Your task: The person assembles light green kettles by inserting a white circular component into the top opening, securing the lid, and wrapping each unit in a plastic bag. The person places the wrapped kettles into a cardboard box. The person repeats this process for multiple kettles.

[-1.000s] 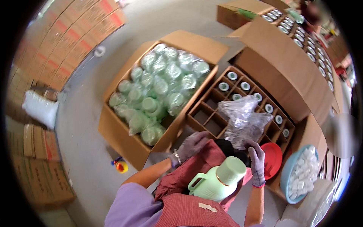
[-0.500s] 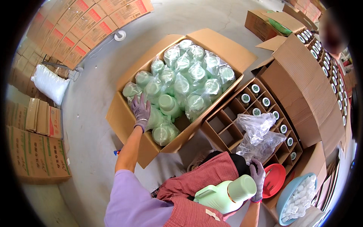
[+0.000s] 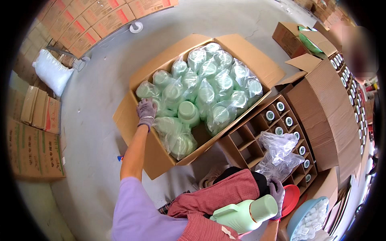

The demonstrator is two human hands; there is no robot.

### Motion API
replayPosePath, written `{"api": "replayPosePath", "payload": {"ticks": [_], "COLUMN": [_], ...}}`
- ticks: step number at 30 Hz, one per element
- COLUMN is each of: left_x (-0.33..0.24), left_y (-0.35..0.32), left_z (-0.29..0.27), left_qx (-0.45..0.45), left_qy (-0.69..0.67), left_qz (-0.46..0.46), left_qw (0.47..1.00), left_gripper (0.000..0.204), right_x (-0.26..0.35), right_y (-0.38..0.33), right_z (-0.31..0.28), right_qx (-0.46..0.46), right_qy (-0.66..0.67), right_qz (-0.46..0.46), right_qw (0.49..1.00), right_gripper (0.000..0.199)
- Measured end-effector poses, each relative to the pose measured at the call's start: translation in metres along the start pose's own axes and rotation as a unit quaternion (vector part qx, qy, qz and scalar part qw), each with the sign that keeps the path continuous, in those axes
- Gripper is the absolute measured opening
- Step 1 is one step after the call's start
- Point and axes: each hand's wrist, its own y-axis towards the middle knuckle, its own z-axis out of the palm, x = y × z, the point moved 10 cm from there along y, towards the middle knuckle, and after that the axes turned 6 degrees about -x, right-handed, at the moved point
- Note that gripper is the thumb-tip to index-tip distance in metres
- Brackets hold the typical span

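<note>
My left hand (image 3: 146, 110), in a grey-purple glove, is at the left side of a large open carton (image 3: 155, 162). Its fingers curl over a clear-bagged pale green thermos flask (image 3: 159, 107). More bagged flasks (image 3: 206, 94) stand packed around it, with one unbagged flask (image 3: 188, 111) in the gap near the middle. Across my lap lies another pale green thermos flask (image 3: 237, 216), its cup-shaped lid toward the right. Against that lid is my right hand (image 3: 277, 195), gloved too, closed around its far side; the flask partly hides the fingers.
A divided carton (image 3: 241, 146) holds white-capped bottles (image 3: 280, 106) and crumpled clear bags (image 3: 278, 150). Close by on the right are a red dish (image 3: 290, 199) and a blue basin (image 3: 295, 225) of small white pieces. Stacked cartons (image 3: 36, 148) line the left; a person (image 3: 356, 52) is at far right.
My left hand has gone from spread fingers to curled ones on the bagged flask. The lap flask stays with my right hand. The whole view has shifted slightly.
</note>
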Motion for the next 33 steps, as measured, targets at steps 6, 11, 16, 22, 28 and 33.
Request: {"api": "replayPosePath", "payload": {"ticks": [6, 11, 16, 22, 28, 33], "left_x": [0.002, 0.026, -0.051, -0.164, -0.260, -0.271], "left_y": [0.008, 0.038, 0.041, 0.036, 0.051, 0.007], "left_z": [0.102, 0.009, -0.138, -0.292, -0.368, -0.375], "left_qx": [0.152, -0.061, 0.079, 0.147, 0.134, -0.122], "left_qy": [0.029, -0.133, -0.770, -0.837, -0.796, -0.679], "left_qz": [0.063, -0.033, -0.118, 0.178, 0.261, 0.173], "left_qw": [0.986, 0.989, 0.622, 0.497, 0.530, 0.703], "left_gripper": [0.020, 0.014, 0.021, 0.030, 0.045, 0.051], "right_x": [0.016, 0.012, 0.029, 0.202, 0.234, 0.206], "right_y": [-0.004, -0.003, 0.013, 0.039, 0.087, 0.115], "right_z": [0.000, 0.001, 0.006, 0.009, 0.039, 0.015], "right_qx": [-0.032, -0.027, 0.043, -0.010, -0.023, 0.101], "right_qy": [0.005, 0.047, -0.006, -0.067, -0.043, 0.380], "right_qz": [-0.012, 0.011, -0.058, -0.384, -0.441, -0.120], "right_qw": [0.999, 0.998, 0.997, 0.921, 0.896, 0.911], "right_gripper": [0.028, 0.029, 0.036, 0.087, 0.087, 0.034]}}
